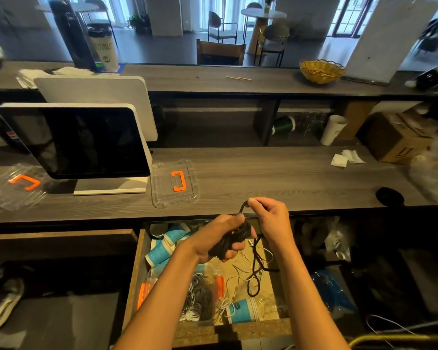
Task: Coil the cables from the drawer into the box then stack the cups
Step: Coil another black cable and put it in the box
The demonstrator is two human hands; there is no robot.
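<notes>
One camera only — it sits on my head, tilted forward and down over the counter (263, 173). My forearms reach in from the bottom edge, close to the lens. The open drawer (134, 269) lies right beneath me, the counter's far edge and the room beyond bend away at the top — a wide-angle view.

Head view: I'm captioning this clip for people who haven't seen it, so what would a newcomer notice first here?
First the two hands at centre: the left hand grips a bundle of black cable while the right hand pinches a loop of it above the open drawer. Next, the blue paper cups jumbled in the drawer, and the clear lid with an orange handle on the counter beside the dark screen.
</notes>
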